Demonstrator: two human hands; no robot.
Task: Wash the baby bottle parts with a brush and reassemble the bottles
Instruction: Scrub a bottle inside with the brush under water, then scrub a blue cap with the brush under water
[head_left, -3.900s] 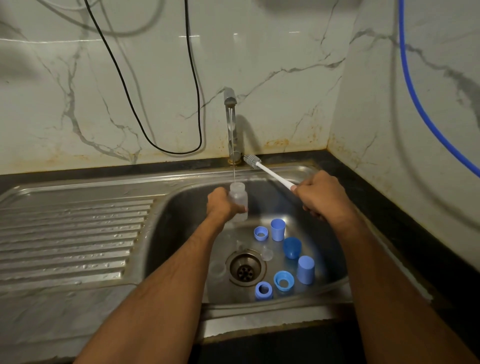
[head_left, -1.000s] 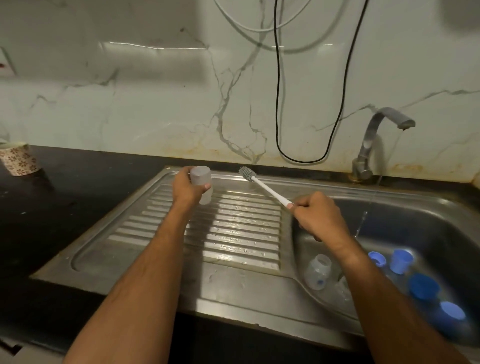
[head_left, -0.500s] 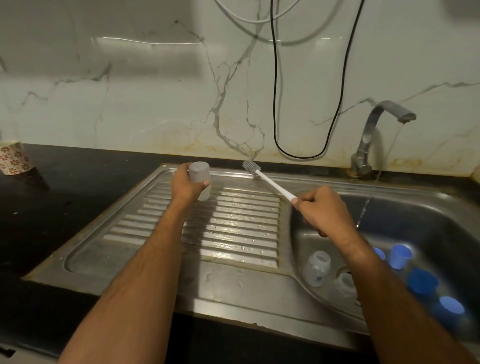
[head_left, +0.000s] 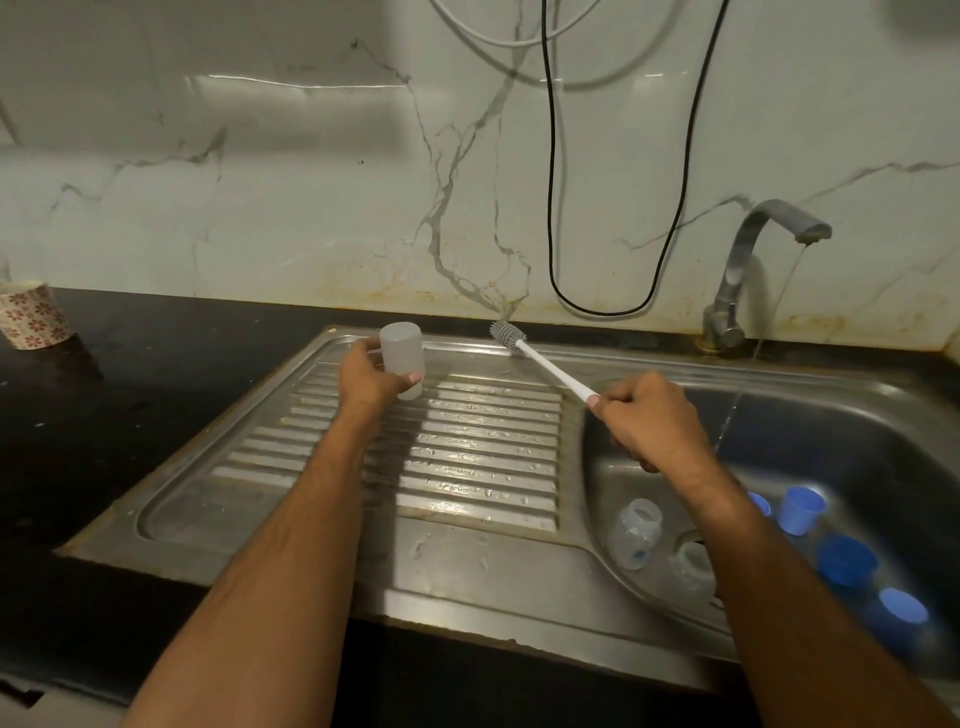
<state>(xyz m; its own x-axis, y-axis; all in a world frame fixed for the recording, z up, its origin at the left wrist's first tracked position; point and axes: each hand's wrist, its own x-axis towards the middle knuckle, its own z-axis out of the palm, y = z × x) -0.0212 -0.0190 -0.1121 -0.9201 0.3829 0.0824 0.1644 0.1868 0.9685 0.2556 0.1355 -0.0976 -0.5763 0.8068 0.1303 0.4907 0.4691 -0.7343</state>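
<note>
Now, head view, the only one we have. Our left hand (head_left: 371, 375) holds a translucent bottle body (head_left: 401, 358) upside down over the ribbed drainboard (head_left: 441, 457), fingers curled round its lower part, thumb (head_left: 413, 378) across the front. We judge the inversion deliberate: mouth down lets rinse water run out onto the ribs, which slope to the basin. Whether the bottle already touches the steel we cannot tell; it sits at the far end of the board, near the rim.

Our right hand (head_left: 654, 415) grips the brush (head_left: 540, 361) by the white handle, fingers closed round it, grey bristle head raised and pointing toward the back wall, well apart from the bottle. Held up like that it stays off the table and ready for the next part.

Sink basin (head_left: 831, 415), right: another clear bottle (head_left: 635, 532) standing near the wall of the basin, a second clear piece (head_left: 693, 564) beside it, and several blue caps and rings (head_left: 802, 509) farther right. The tap (head_left: 753, 260) runs a thin stream. We judge these parts unwashed, reassembly not begun.

A floral paper cup (head_left: 31, 314) stands on the dark table, far left.
</note>
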